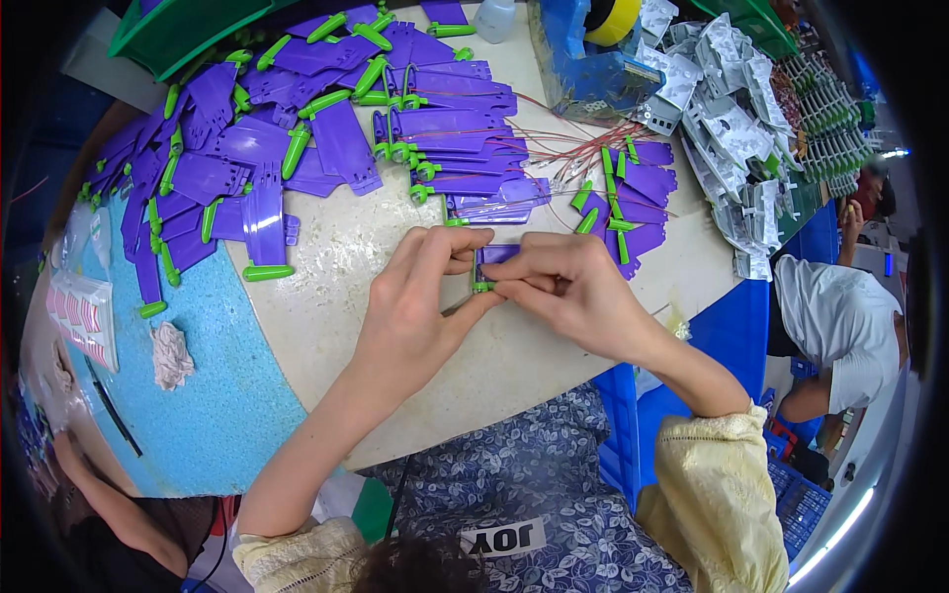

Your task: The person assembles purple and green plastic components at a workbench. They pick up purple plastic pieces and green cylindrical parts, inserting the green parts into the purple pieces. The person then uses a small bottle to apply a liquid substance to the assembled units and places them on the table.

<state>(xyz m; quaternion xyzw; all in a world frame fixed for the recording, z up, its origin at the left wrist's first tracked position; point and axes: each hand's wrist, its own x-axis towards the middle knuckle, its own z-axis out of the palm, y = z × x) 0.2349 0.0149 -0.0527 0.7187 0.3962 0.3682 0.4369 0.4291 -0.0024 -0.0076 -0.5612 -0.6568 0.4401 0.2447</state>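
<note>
My left hand [420, 292] and my right hand [573, 282] meet over the table, both closed in a pinch on one small purple plastic fin with a green end piece [484, 281]. Fingers cover much of it, so what the fingertips press on is hidden. Just beyond my hands is a row of purple fins with red wires [474, 143], their green ends toward the left. Right of that row, more purple fins with green ends [638, 198] lie in a small pile.
A large heap of purple fins [252, 138] covers the far left. At the back stands a blue tape dispenser [593, 74] with yellow tape. Grey plastic shells [727, 119] pile up at right. A crumpled cloth [171, 356] lies on the blue mat [232, 381]. Other people sit at both sides.
</note>
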